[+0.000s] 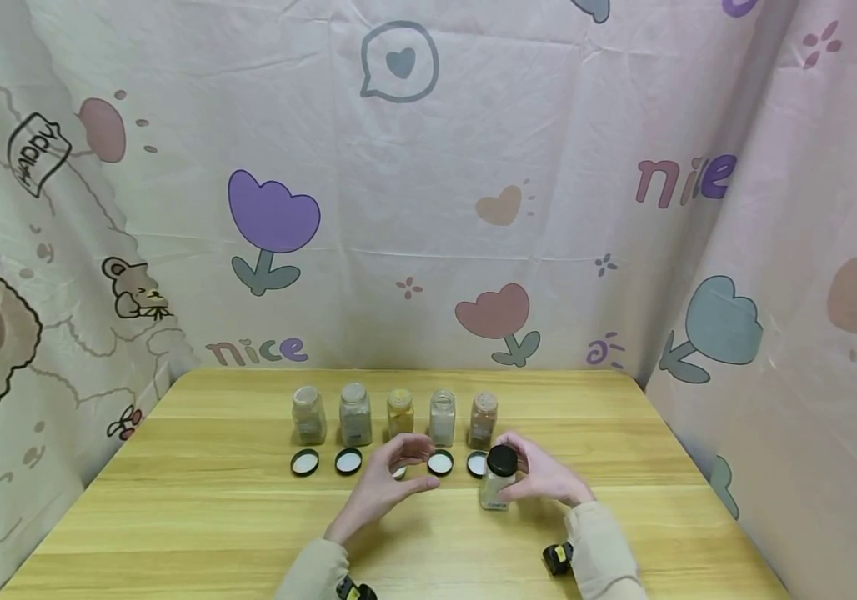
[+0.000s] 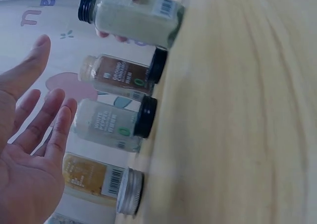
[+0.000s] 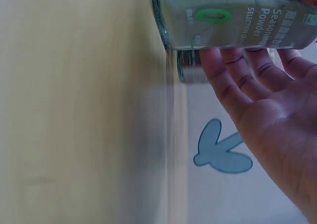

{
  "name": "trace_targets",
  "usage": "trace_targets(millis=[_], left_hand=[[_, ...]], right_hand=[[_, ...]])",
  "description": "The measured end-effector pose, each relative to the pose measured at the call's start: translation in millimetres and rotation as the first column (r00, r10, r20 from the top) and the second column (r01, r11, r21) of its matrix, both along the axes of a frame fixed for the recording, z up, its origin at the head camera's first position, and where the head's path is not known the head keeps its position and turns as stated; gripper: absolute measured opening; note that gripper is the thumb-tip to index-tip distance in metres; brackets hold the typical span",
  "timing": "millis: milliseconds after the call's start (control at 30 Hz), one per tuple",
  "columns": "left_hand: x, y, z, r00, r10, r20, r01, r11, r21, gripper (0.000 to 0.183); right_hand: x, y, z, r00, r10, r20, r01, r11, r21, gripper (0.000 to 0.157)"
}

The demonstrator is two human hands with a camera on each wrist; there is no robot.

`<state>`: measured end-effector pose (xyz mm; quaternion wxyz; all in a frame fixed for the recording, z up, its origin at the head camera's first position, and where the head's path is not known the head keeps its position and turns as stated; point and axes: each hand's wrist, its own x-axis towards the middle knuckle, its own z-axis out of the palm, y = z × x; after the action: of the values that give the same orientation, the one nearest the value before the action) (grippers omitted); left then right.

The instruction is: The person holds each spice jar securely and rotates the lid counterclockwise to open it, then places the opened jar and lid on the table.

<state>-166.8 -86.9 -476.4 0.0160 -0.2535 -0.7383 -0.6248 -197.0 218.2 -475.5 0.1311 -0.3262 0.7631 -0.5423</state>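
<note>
My right hand (image 1: 544, 477) grips a glass seasoning powder jar (image 1: 497, 493) with a black lid on top, fingers and thumb on its sides. The jar is upright; whether its base touches the table I cannot tell. In the right wrist view its label (image 3: 267, 26) reads "Seasoning Powder". My left hand (image 1: 386, 482) holds nothing and hovers left of this jar, thumb and fingers spread apart. It partly hides a silver-rimmed lid (image 2: 130, 192). Black lids (image 1: 440, 462) lie with white insides up, in a row before the jars behind.
Several lidless spice jars stand in a row: two greyish jars (image 1: 309, 417) at left, a yellow one (image 1: 400, 412), a white pepper jar (image 1: 442, 418) and a ground cinnamon jar (image 1: 483, 422). They stand on a wooden table (image 1: 196, 500), with a patterned curtain (image 1: 398, 167) behind.
</note>
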Motion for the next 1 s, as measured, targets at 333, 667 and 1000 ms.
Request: trace_targets(millis=[333,667,1000], left_hand=[[4.7,3,10.3,1.0,0.021,-0.015,-0.02,0.999,0.046,0.051],[7.7,3,13.2,0.994,0.066,-0.087,-0.061,0.997,0.056,0.046],[7.3,0,14.3,0.987,0.091,-0.136,-0.086,0.995,0.042,0.046]], right_hand=[[2.3,-30,2.6,1.0,0.023,-0.022,-0.022,0.999,0.048,0.059],[4.0,-60,4.0,0.999,0.029,-0.039,-0.027,0.998,0.053,0.057],[7.2,-83,3.2,0.998,-0.039,-0.048,0.042,0.997,0.065,0.06]])
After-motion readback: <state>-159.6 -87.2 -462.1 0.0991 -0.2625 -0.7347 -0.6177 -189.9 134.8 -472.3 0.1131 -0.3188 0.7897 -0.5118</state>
